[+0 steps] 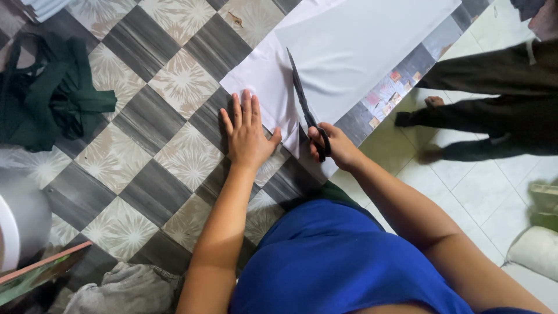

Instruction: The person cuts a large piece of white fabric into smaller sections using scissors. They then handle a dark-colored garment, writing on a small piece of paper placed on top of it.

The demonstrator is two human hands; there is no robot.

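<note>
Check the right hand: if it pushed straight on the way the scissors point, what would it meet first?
Most likely more white fabric; the right hand aims the black scissors up it, nothing else ahead.

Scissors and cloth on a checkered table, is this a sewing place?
Probably, a home or small tailoring corner. The right hand works black scissors through white cloth, the left hand presses it flat, and green fabric lies piled on the table.

Bench [145, 168], checkered top: white cloth [349, 52] at far right edge; dark green cloth [46, 99] at left edge; grey cloth [122, 291] at near edge.
</note>
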